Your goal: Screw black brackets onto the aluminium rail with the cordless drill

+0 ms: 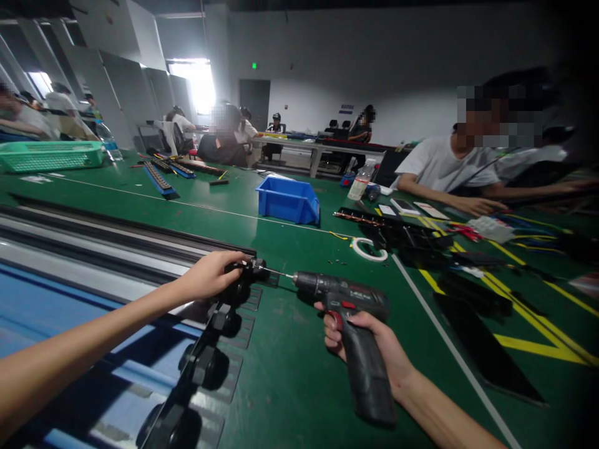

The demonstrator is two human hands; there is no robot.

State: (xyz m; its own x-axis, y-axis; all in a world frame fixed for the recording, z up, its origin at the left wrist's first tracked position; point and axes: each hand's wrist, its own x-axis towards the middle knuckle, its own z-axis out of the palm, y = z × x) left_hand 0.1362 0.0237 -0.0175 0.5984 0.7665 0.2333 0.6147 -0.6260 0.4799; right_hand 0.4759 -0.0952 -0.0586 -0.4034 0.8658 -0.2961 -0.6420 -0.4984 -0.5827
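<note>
A black cordless drill with a red trigger sits in my right hand, fingers wrapped round its grip. Its long thin bit points left, the tip close to a black end fitting. My left hand is closed at that fitting, on the end of a dark rail; whether it pinches a small part cannot be made out. Several similar black knob-like fittings run in a row along the end of the rails, beside flat slotted grey tabs.
A blue bin stands ahead, with a white tape roll and small dark screws to its right. Black strips, wires and a bottle lie near a person at right. A green basket is far left.
</note>
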